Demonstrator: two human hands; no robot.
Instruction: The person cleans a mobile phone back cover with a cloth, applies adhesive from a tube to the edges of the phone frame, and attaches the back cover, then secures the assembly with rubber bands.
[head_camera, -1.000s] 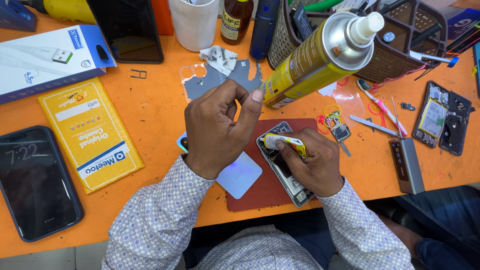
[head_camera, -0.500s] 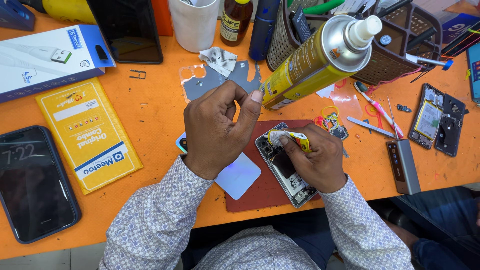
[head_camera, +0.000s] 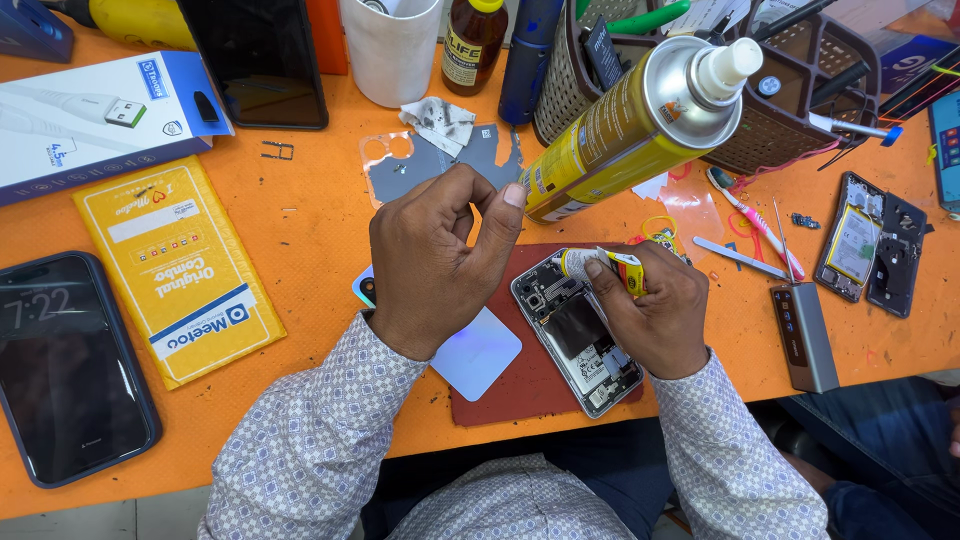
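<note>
Right hand (head_camera: 655, 320) pinched small yellow glue tube (head_camera: 610, 267) over opened grey phone (head_camera: 577, 330); left hand (head_camera: 435, 265) curled, apparently empty. Risked smearing excess adhesive onto exposed circuitry.

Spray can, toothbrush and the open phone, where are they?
Yellow spray can (head_camera: 610, 135), head view, on its yellow side.
Pink toothbrush (head_camera: 762, 228), head view, on its handle.
Opened phone (head_camera: 578, 335), head view, on the dark middle of its insides.

Spray can (head_camera: 630, 120) crowds above the opened phone (head_camera: 578, 335); bare tabletop (head_camera: 320, 230) lies leftward.
</note>
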